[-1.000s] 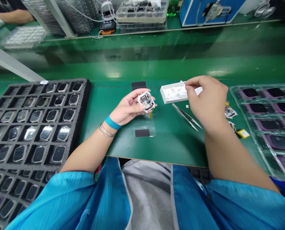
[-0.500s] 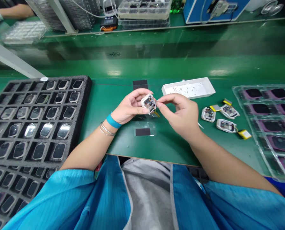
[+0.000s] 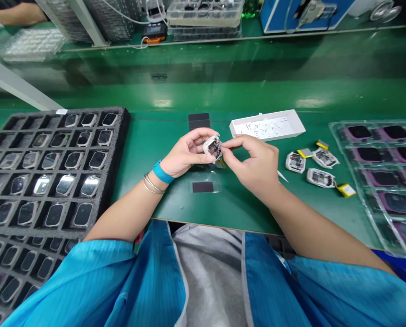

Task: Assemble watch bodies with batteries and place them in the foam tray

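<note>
My left hand [image 3: 188, 152] grips a small open watch case [image 3: 212, 146] with its circuit board showing, held above the green mat. My right hand [image 3: 253, 163] is pinched at the case's right edge, thumb and forefinger pressed on its inside; whatever sits between the fingertips is too small to make out. A yellow piece hangs just under the case. Behind my right hand lies a shallow white box [image 3: 293, 129] of tiny white parts.
A black foam tray [image 3: 119, 150] holding several watch bodies fills the left. Three open watch cases [image 3: 320, 177] with yellow batteries lie right of my hands, beside clear trays [image 3: 387, 181] of dark screens. Black pads [image 3: 203, 186] lie on the mat. Another person's arm [image 3: 15, 16] is far left.
My right hand left the white box and came to the watch case, where it now pinches at the case's edge. The left hand has tilted the case slightly.
</note>
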`<act>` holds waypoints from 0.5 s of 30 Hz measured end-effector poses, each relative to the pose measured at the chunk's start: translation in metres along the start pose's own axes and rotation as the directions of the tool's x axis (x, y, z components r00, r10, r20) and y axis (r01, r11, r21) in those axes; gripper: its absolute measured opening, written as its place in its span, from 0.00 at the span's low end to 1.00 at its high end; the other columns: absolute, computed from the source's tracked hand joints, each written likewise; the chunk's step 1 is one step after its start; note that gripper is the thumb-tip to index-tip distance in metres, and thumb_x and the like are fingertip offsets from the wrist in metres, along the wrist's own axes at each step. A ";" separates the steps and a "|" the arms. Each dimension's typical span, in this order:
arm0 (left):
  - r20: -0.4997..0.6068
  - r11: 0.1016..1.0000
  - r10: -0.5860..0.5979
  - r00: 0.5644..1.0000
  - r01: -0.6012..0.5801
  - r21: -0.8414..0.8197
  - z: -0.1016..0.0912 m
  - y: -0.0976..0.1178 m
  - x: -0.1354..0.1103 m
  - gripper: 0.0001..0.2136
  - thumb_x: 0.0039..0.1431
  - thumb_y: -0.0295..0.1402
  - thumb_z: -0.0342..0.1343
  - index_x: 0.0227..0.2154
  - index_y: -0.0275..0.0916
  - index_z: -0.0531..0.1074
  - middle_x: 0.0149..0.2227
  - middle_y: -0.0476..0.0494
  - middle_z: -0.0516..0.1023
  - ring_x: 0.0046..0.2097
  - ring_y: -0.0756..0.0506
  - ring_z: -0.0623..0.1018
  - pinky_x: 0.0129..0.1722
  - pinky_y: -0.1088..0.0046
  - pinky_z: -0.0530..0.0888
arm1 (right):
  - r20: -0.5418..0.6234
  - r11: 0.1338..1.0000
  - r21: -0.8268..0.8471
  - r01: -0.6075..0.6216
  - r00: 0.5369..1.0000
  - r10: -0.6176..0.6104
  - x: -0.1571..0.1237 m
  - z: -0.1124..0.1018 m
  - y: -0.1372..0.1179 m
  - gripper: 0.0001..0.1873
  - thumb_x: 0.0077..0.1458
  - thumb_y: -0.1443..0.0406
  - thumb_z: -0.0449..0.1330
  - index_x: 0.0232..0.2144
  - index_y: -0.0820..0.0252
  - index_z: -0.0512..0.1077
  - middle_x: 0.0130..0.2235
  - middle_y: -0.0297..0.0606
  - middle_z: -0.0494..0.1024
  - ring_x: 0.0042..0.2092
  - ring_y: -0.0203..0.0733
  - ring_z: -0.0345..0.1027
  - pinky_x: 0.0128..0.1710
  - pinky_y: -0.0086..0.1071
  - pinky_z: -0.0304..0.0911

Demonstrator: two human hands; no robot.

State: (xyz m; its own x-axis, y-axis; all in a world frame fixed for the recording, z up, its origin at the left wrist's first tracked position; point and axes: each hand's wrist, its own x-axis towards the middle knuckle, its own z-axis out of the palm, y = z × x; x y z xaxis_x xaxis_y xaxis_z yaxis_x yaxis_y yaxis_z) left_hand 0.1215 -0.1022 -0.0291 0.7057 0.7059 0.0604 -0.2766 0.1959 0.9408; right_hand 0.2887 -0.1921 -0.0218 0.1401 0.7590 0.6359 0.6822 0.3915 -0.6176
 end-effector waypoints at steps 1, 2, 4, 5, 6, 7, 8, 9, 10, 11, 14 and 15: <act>-0.001 1.000 -0.006 1.000 0.006 -0.005 0.000 0.000 0.000 0.28 0.33 0.35 0.80 0.40 0.42 0.76 0.40 0.49 0.79 0.41 0.48 0.80 0.45 0.74 0.79 | 0.003 1.000 -0.004 0.009 1.000 -0.009 0.000 0.000 0.000 0.05 0.56 0.68 0.61 0.30 0.54 0.76 0.32 0.35 0.82 0.35 0.43 0.76 0.40 0.38 0.72; -0.002 1.000 -0.016 1.000 0.016 -0.009 0.001 0.000 -0.001 0.28 0.33 0.35 0.80 0.41 0.42 0.76 0.40 0.49 0.79 0.41 0.48 0.80 0.44 0.73 0.79 | 0.006 1.000 -0.008 0.012 1.000 -0.012 0.000 0.000 0.001 0.05 0.56 0.68 0.61 0.30 0.54 0.76 0.32 0.35 0.82 0.35 0.43 0.76 0.41 0.39 0.72; -0.001 0.999 -0.047 0.999 0.047 -0.024 0.001 0.001 -0.002 0.29 0.34 0.36 0.79 0.42 0.42 0.75 0.40 0.48 0.79 0.41 0.48 0.80 0.44 0.72 0.79 | 0.015 1.000 -0.003 -0.003 1.000 0.003 0.001 0.000 0.001 0.05 0.57 0.67 0.61 0.30 0.54 0.76 0.32 0.36 0.82 0.36 0.44 0.76 0.42 0.39 0.72; 0.005 0.997 -0.065 0.998 0.065 -0.036 0.000 0.002 -0.002 0.29 0.35 0.37 0.79 0.43 0.43 0.74 0.40 0.49 0.79 0.41 0.47 0.81 0.44 0.71 0.80 | 0.016 1.000 0.015 -0.016 1.000 0.015 0.001 0.001 0.000 0.04 0.57 0.66 0.61 0.31 0.54 0.76 0.33 0.36 0.82 0.36 0.44 0.76 0.41 0.39 0.72; 0.018 0.995 -0.083 0.996 0.084 -0.054 -0.001 0.002 -0.003 0.30 0.36 0.38 0.79 0.44 0.43 0.73 0.40 0.49 0.79 0.41 0.47 0.81 0.44 0.69 0.80 | 0.012 0.999 0.044 -0.032 0.999 0.031 0.000 0.001 0.000 0.03 0.57 0.65 0.62 0.31 0.54 0.76 0.33 0.36 0.82 0.36 0.43 0.76 0.41 0.38 0.72; 0.036 0.992 -0.098 0.995 0.100 -0.074 -0.001 0.003 -0.004 0.30 0.37 0.39 0.78 0.44 0.44 0.73 0.40 0.49 0.79 0.41 0.46 0.81 0.44 0.68 0.81 | 0.004 0.996 0.081 -0.046 0.999 0.046 0.000 0.001 0.000 0.03 0.58 0.65 0.62 0.32 0.55 0.77 0.33 0.35 0.82 0.35 0.42 0.76 0.40 0.37 0.72; 0.055 0.989 -0.111 0.992 0.116 -0.093 -0.002 0.003 -0.004 0.31 0.38 0.40 0.78 0.45 0.45 0.72 0.41 0.49 0.79 0.42 0.45 0.82 0.45 0.67 0.81 | -0.006 0.991 0.120 -0.058 0.998 0.059 0.000 0.001 -0.001 0.03 0.59 0.64 0.63 0.33 0.55 0.76 0.34 0.35 0.82 0.35 0.42 0.76 0.39 0.36 0.72; 0.074 0.986 -0.121 0.990 0.129 -0.108 -0.003 0.003 -0.005 0.31 0.38 0.41 0.78 0.46 0.45 0.71 0.42 0.49 0.79 0.42 0.44 0.82 0.45 0.65 0.82 | -0.018 0.986 0.155 -0.065 0.997 0.068 -0.001 0.002 -0.002 0.03 0.59 0.63 0.63 0.34 0.55 0.76 0.34 0.35 0.81 0.36 0.42 0.75 0.39 0.36 0.72; 0.090 0.983 -0.130 0.987 0.140 -0.118 -0.004 0.003 -0.006 0.32 0.38 0.42 0.77 0.47 0.46 0.70 0.43 0.48 0.79 0.43 0.43 0.82 0.45 0.64 0.82 | -0.031 0.982 0.179 -0.066 0.997 0.073 -0.001 0.002 -0.002 0.04 0.60 0.62 0.63 0.35 0.55 0.76 0.34 0.35 0.81 0.36 0.42 0.75 0.39 0.36 0.72; 0.105 0.981 -0.137 0.985 0.150 -0.122 -0.005 0.003 -0.006 0.33 0.38 0.44 0.77 0.48 0.46 0.69 0.43 0.48 0.79 0.44 0.42 0.83 0.45 0.62 0.83 | -0.042 0.980 0.191 -0.062 0.997 0.071 -0.001 0.002 -0.003 0.05 0.61 0.61 0.62 0.35 0.54 0.76 0.34 0.36 0.81 0.36 0.42 0.75 0.40 0.37 0.72; 0.137 0.979 -0.152 0.979 0.168 -0.113 -0.008 0.003 -0.006 0.36 0.37 0.46 0.77 0.50 0.48 0.68 0.44 0.46 0.78 0.46 0.39 0.83 0.44 0.61 0.84 | -0.072 0.984 0.177 -0.013 0.997 0.026 -0.001 0.001 -0.006 0.07 0.63 0.59 0.61 0.34 0.54 0.75 0.34 0.38 0.80 0.37 0.44 0.75 0.41 0.41 0.72; 0.143 0.980 -0.152 0.978 0.168 -0.109 -0.009 0.003 -0.007 0.37 0.37 0.47 0.76 0.50 0.49 0.68 0.43 0.46 0.78 0.46 0.38 0.83 0.43 0.61 0.84 | -0.084 0.986 0.163 0.010 0.996 0.004 -0.001 0.000 -0.007 0.08 0.63 0.58 0.60 0.34 0.54 0.75 0.34 0.38 0.79 0.37 0.45 0.75 0.42 0.42 0.72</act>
State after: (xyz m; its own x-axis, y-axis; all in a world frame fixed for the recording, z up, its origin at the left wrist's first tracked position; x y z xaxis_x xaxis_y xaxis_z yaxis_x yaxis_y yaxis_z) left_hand 0.1102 -0.1002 -0.0300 0.8256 0.5631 -0.0361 -0.2232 0.3847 0.8957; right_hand 0.2834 -0.1953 -0.0179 0.2027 0.7137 0.6705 0.5571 0.4790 -0.6784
